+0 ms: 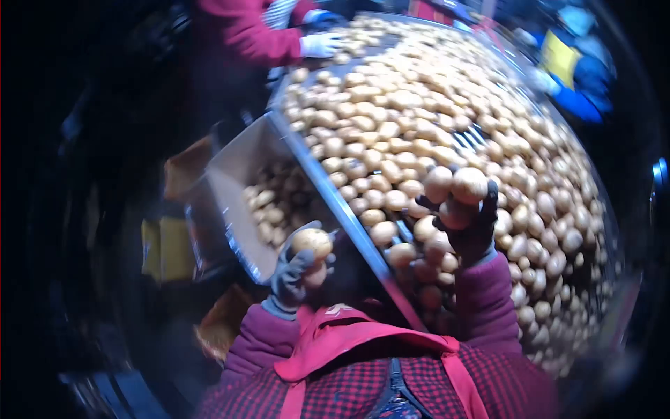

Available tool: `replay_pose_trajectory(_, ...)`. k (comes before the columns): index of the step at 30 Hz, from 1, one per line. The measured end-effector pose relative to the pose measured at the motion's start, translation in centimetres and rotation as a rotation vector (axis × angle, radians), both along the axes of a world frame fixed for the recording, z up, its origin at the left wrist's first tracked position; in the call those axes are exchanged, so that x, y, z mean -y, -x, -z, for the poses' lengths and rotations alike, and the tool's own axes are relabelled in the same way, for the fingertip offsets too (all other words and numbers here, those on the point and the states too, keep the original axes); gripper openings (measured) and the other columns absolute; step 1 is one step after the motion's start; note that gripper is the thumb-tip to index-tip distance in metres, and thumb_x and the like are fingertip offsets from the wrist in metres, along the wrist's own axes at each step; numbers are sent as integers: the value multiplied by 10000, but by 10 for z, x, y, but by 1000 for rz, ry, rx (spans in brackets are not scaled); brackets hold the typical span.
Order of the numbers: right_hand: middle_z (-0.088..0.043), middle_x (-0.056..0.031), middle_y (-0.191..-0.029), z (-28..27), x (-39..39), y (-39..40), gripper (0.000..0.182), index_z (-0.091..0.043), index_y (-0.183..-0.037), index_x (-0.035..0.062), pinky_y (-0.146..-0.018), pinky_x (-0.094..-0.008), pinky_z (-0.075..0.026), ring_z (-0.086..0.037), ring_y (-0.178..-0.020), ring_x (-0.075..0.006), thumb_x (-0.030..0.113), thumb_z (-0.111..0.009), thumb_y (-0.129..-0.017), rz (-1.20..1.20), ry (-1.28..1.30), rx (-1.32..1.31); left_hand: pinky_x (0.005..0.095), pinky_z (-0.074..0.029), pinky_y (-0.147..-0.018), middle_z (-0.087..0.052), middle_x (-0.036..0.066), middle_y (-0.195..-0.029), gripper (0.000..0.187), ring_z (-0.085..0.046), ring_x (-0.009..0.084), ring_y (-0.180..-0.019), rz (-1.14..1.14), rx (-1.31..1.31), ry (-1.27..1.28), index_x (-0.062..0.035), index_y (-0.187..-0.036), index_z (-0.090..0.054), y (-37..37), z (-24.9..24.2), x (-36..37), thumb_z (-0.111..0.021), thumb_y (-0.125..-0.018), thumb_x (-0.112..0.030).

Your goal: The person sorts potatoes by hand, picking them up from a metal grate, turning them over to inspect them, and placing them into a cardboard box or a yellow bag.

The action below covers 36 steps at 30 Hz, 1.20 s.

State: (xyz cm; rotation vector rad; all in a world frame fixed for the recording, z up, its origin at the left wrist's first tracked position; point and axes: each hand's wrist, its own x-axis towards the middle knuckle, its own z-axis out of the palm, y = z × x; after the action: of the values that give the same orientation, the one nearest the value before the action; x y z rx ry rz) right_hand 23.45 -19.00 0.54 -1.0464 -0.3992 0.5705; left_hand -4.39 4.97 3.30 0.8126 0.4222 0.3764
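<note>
My left hand (293,272), in a dark glove, is shut on one pale potato (312,242) held just left of the metal rail (335,199). My right hand (471,227), also gloved, is raised over the sorting table and grips three potatoes (453,192) bunched together. Beneath it the table bed (419,126) is covered with several loose potatoes. I wear a purple sleeve and a red apron over a checked top.
A cardboard box (241,188) with several potatoes in it sits left of the rail. Across the table a person in red has a white-gloved hand (321,45) on the potatoes. A person in blue and yellow (572,66) stands at the far right.
</note>
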Motion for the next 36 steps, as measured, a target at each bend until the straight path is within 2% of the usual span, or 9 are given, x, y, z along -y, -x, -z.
replay_pose_trajectory(2,-588,-172,-1440,-55,-54,43,896,-470,-1525,47,-992,-532,-559,-636,-1249,-400,750,-439,-970,-173,-169,-555,348,-623,-822,-681,153,-1227,662,-722,220,-951,-123,1,30,-19,-1531,-454,23,-3,10,-732,-967,-223)
replay_pose_trajectory(8,-674,-163,-1229,-33,-94,147,670,-614,-1271,19,-1010,-408,-537,-664,-1102,-287,624,-464,-1025,-705,203,-513,331,-523,-1012,-653,85,-1319,577,-654,173,-1136,-417,-244,-327,-30,-1469,-553,74,-33,26,-768,-954,-178)
replay_pose_trajectory(12,-580,-150,-1419,-27,-120,201,670,-433,-1543,60,-1110,-448,-476,-586,-1289,-290,502,-545,-1052,-843,238,-772,340,-474,-1066,-645,62,-1312,604,-586,162,-1221,-470,-250,-150,-28,-1496,-499,108,0,37,-755,-981,-211)
replay_pose_trajectory(22,-613,-127,-1322,-26,-208,265,561,-552,-1388,84,-1032,-438,-503,-617,-1162,-279,507,-611,-1024,-1140,295,-827,270,-510,-868,-633,8,-1215,560,-587,93,-1029,-764,-400,-262,-59,-1453,-530,176,16,5,-762,-969,-217)
replay_pose_trajectory(30,-631,-102,-1235,-20,-382,298,412,-556,-1352,125,-964,-384,-559,-654,-1117,-243,427,-555,-1073,-1244,67,-438,289,-526,-877,-701,10,-1153,439,-651,115,-1014,-967,-427,-364,-44,-1262,-691,195,9,-146,-763,-950,-345)
replay_pose_trajectory(32,-649,-110,-1218,-28,-410,289,370,-581,-1346,121,-1000,-385,-547,-646,-1150,-252,375,-559,-1078,-1022,506,-390,319,-533,-892,-657,64,-1236,581,-645,156,-1055,-898,-586,-483,-40,-1419,-536,204,37,-197,-742,-966,-338)
replay_pose_trajectory(33,-662,-113,-1194,-8,-408,290,390,-593,-1358,111,-953,-357,-557,-656,-1100,-225,370,-580,-1066,-867,186,231,332,-534,-917,-612,97,-1320,653,-628,175,-1117,-865,-554,-431,-41,-1508,-436,204,45,-211,-719,-990,-321)
replay_pose_trajectory(35,-667,-94,-1253,18,-370,260,455,-557,-1437,83,-956,-318,-536,-639,-1100,-175,330,-602,-1058,-810,188,598,350,-528,-969,-571,124,-1401,710,-620,199,-1167,-837,-660,-503,-40,-1593,-343,186,21,-206,-692,-1019,-267)
replay_pose_trajectory(36,-659,-72,-1336,-25,-334,256,508,-509,-1503,64,-1006,-308,-504,-613,-1150,-151,295,-604,-1061,-952,422,280,360,-508,-1018,-557,144,-1431,681,-604,212,-1205,-897,-617,-687,-24,-1576,-373,193,74,-214,-696,-1015,-238)
